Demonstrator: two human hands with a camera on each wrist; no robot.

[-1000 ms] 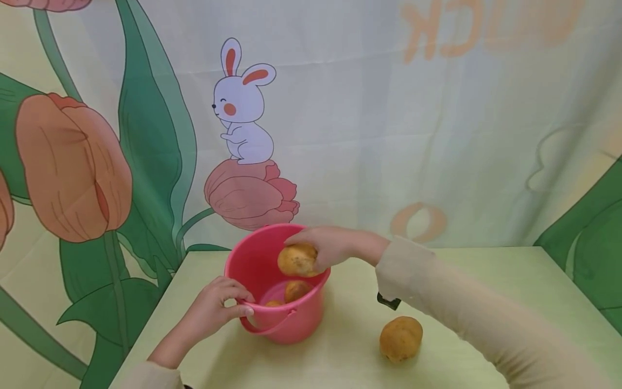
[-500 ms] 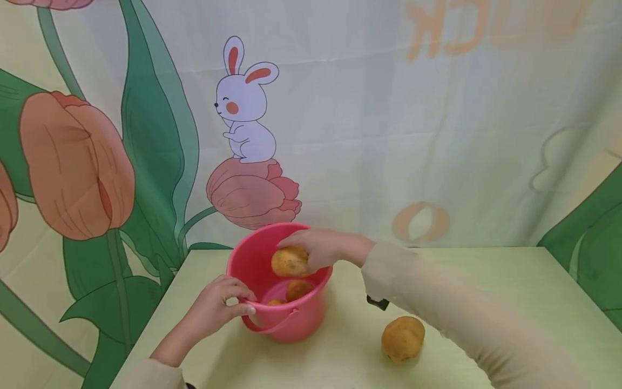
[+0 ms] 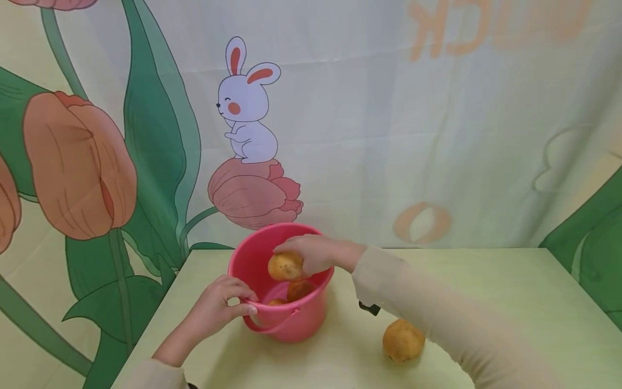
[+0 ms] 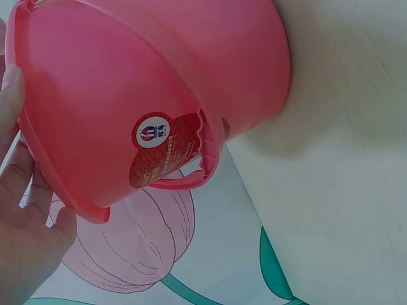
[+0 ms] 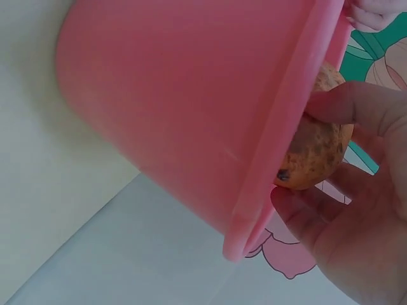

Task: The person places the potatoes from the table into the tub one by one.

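Note:
A pink bucket stands on the table, its handle hanging down on the near side. My left hand pinches the bucket's near left rim between thumb and fingers; a red label shows on the wall in the left wrist view. My right hand grips a rounded, yellow-brown fruit inside the bucket's mouth. Dark blotches mark the fruit's skin in the right wrist view. Below it, at the bucket's bottom, lie a browner fruit and part of a yellow one.
Another yellow-brown fruit lies on the pale green table, right of the bucket and partly behind my right sleeve. A curtain printed with a rabbit and tulips hangs behind the table's far edge.
My right hand has moved left and slightly down with the fruit, further into the bucket's mouth. My left hand keeps its hold on the rim.

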